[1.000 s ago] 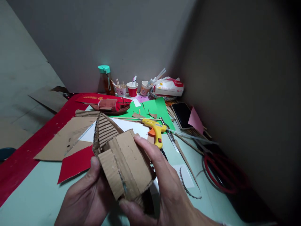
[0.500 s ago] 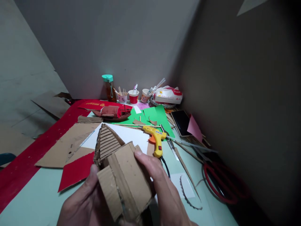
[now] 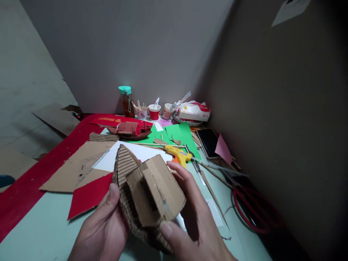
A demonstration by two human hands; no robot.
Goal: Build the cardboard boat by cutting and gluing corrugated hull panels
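Since half a second ago, the cardboard model (image 3: 148, 190) has been tilted, so that its boxy cabin is turned more upward. It is held above the near table (image 3: 40, 232), at 6 o'clock of the yellow glue gun (image 3: 178, 155). The left hand (image 3: 100, 228) is cupped under the corrugated hull from 9 o'clock, thumb pressed on its edge. The right hand (image 3: 197, 221) is clasped on the cabin from 3 o'clock. Bare room is left at 8 o'clock; the red scissors (image 3: 252, 212) lie at 3 o'clock.
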